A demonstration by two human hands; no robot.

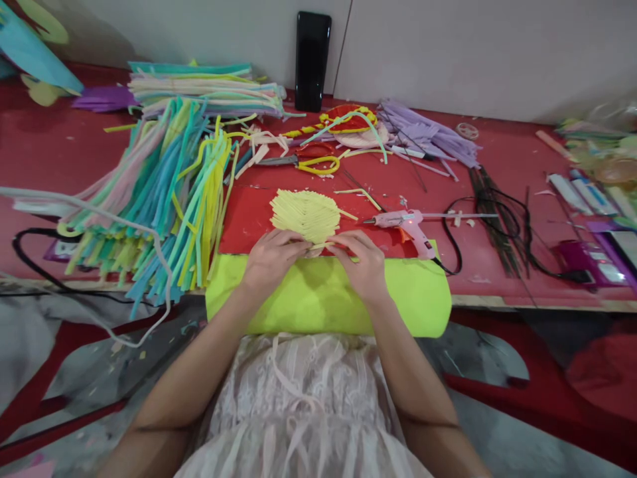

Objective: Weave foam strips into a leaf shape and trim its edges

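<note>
A pale yellow leaf-like piece [306, 214], made of pipe cleaners laid in slanting rows, lies on a red sheet [243, 222]. At its near end, my left hand [277, 257] and my right hand [362, 260] pinch a short yellow pipe cleaner [321, 245] between them. Both hands have their fingers closed, the left on its left end and the right on its right end. To the right of my right hand rests a pink hot glue gun [405, 226], nozzle pointing left, with a glue stick out of its back. A lime-green felt sheet [328, 299] hangs over the table edge under my wrists.
Bundles of coloured pipe cleaners [164, 179] cover the left side. Yellow-handled scissors [318, 164] lie beyond the piece. A black phone [312, 63] leans on the wall. Lilac pipe cleaners [432, 136], dark stems [497, 226], a black cord and a purple box [587, 262] are on the right.
</note>
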